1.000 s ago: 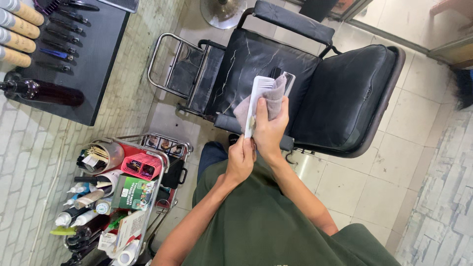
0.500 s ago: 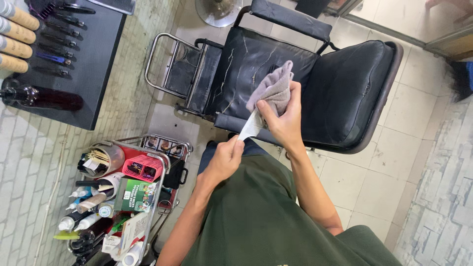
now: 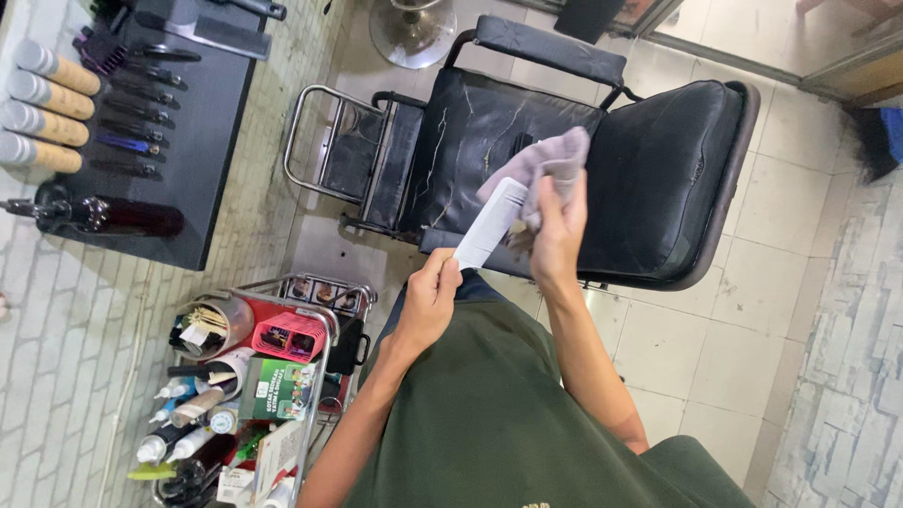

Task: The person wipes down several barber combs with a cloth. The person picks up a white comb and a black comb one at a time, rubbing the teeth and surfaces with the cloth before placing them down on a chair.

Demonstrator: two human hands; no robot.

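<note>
My left hand (image 3: 428,301) grips the lower end of a white comb (image 3: 489,226) that slants up to the right. My right hand (image 3: 560,230) holds a grey cloth (image 3: 541,165) bunched against the comb's upper end. Both hands are raised in front of my green shirt, above the seat of a black barber chair (image 3: 658,179).
A metal trolley (image 3: 310,306) at the lower left is packed with bottles, a red basket and a green box. A black counter (image 3: 202,141) at the upper left carries combs, scissors, a dark bottle and several cylinders. Pale tiled floor (image 3: 743,310) surrounds the chair.
The cloth, which wrapped most of the comb a second ago, has slid up to its far end, baring most of the comb. Both hands have shifted slightly.
</note>
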